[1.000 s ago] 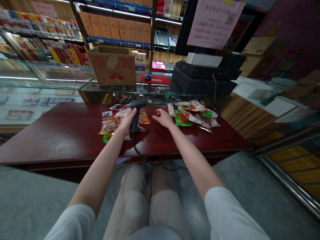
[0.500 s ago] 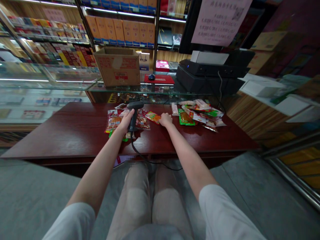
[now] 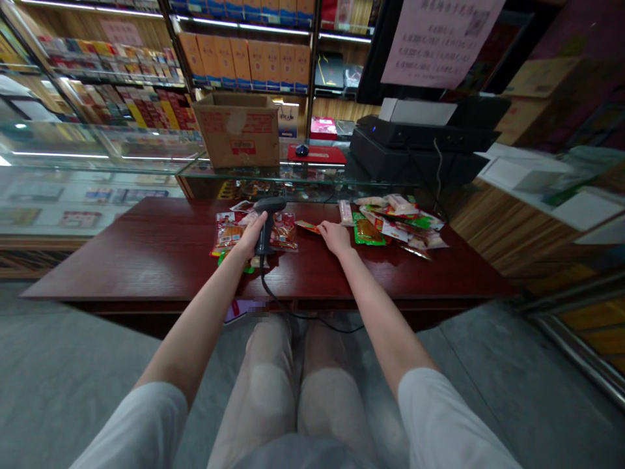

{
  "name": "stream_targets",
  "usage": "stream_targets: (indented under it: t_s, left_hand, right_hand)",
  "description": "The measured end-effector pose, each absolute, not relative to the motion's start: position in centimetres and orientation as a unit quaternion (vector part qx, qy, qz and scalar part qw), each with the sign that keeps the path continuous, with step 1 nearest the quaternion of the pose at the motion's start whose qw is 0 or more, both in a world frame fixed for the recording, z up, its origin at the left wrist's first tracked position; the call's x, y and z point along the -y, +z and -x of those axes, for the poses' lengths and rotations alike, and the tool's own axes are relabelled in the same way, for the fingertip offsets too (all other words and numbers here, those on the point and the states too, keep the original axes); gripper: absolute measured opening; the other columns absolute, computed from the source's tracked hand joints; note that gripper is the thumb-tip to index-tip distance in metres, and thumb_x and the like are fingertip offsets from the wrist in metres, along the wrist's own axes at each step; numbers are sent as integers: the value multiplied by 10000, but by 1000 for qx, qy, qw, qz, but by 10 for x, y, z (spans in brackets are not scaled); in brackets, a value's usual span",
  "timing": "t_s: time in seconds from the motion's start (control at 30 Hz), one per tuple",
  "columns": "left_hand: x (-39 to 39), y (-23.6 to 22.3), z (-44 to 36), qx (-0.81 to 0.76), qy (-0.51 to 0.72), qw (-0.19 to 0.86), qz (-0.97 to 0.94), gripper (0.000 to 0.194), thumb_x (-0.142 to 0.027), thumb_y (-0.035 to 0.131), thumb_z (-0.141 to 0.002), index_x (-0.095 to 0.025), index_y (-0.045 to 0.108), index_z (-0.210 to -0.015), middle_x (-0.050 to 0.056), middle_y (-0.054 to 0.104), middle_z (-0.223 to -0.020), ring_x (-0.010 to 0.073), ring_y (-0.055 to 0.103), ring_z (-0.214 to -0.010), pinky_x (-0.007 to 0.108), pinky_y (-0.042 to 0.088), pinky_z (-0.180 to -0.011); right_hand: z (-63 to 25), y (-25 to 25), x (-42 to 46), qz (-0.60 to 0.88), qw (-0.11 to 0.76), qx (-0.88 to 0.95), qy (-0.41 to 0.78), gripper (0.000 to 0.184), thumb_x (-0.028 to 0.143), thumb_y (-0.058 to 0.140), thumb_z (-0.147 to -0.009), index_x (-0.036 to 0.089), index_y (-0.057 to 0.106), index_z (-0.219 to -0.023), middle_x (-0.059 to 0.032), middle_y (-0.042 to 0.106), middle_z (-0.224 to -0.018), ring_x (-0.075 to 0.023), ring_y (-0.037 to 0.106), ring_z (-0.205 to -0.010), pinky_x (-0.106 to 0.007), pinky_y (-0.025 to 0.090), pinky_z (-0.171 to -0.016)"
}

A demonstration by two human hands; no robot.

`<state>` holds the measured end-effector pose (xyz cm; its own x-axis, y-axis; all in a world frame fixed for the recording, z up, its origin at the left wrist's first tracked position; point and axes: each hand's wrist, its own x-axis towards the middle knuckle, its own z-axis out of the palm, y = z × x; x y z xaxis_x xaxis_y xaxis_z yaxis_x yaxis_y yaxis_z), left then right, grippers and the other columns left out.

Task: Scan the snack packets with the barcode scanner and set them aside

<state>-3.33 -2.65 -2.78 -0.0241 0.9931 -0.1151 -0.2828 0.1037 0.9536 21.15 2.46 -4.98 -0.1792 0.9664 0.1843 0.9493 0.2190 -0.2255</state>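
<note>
My left hand (image 3: 252,236) is wrapped round the handle of a black barcode scanner (image 3: 266,228), whose cable hangs over the table's front edge. Beneath and around the scanner lie several snack packets (image 3: 228,233) in clear, red and green wrapping. My right hand (image 3: 336,237) pinches an orange-red snack packet (image 3: 307,226) by its right end; the packet is tilted and shows mostly its edge. To the right of that hand is a heap of snack packets (image 3: 398,221), with a green-edged packet (image 3: 367,229) at its near left.
The dark red wooden table (image 3: 161,260) meets a glass counter behind it. A cardboard box (image 3: 239,133), a mouse (image 3: 301,150) on a red mat and black checkout equipment (image 3: 415,156) stand on the glass. White boxes (image 3: 517,172) are at the right.
The orange-red packet in my right hand has turned from showing its printed face to nearly edge-on. My left hand still holds the scanner. The whole view has shifted slightly.
</note>
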Motion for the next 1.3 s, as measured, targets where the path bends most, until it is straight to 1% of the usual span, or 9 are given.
stream_targets:
  t_s: [0.1,0.2,0.3,0.4,0.53,0.63,0.9,1.13,1.3]
  left_hand:
    - [26,-27,33,-472,533,581,-395,509,-568,590,-910,-103,679,-1099,22,647,-562,100,537,-379,194,419,-382]
    - [24,-29,34,-475,526,579,-402,512,-569,556,-927,-97,691,-1074,34,646,-560,98,530,-381,192,417,-383]
    - [22,-31,34,-472,535,571,-406,498,-558,564,-923,-115,667,-1126,45,690,-644,100,539,-401,202,429,-391]
    - [19,-30,30,-483,538,550,-418,444,-533,597,-911,-142,632,-1118,25,682,-651,109,555,-417,209,442,-400]
    - [19,-25,16,-504,504,531,-457,421,-544,677,-858,-182,590,-1056,-27,600,-560,132,586,-437,213,448,-415]
    - [23,-21,2,-489,474,535,-500,433,-562,687,-843,-167,609,-1001,-17,600,-570,129,596,-471,212,463,-438]
    - [30,-18,-32,-452,380,576,-565,497,-619,638,-855,-136,643,-970,0,609,-562,104,558,-447,196,446,-418]
    - [34,-17,-42,-433,390,591,-558,493,-618,679,-826,-134,609,-898,-17,588,-553,83,533,-431,191,446,-431]
    - [36,-21,-46,-416,406,604,-546,483,-622,673,-829,-145,593,-850,-20,555,-509,87,517,-405,190,414,-405]
  right_hand:
    - [-219,-57,-29,659,227,715,64,388,436,405,-1046,186,700,-1019,-142,744,-1008,-263,693,-946,-322,465,-799]
    - [-230,-69,-42,676,404,603,130,370,393,406,-1040,172,657,-882,-118,727,-916,-240,675,-906,-313,470,-810]
    - [-242,-80,-59,622,594,445,249,347,365,391,-1023,188,575,-790,-47,678,-810,-190,650,-831,-287,491,-792]
    - [-249,-87,-67,523,682,325,394,277,351,400,-1011,210,513,-800,29,611,-719,-147,634,-743,-272,525,-743]
    - [-251,-86,-67,435,695,278,500,170,264,384,-1010,222,479,-875,33,647,-777,-136,660,-717,-319,569,-711]
    - [-252,-83,-66,364,712,242,550,90,215,433,-983,235,469,-902,36,662,-823,-123,664,-731,-314,577,-701]
    - [-253,-90,-69,372,709,290,524,142,176,484,-894,253,497,-1013,21,641,-929,-119,640,-779,-278,566,-681]
    - [-250,-90,-69,402,718,292,487,211,163,409,-844,242,465,-1032,-12,617,-1001,-138,637,-854,-355,576,-801]
    - [-248,-88,-67,419,710,314,470,222,203,408,-832,249,453,-1045,-27,607,-1067,-135,642,-909,-331,578,-793]
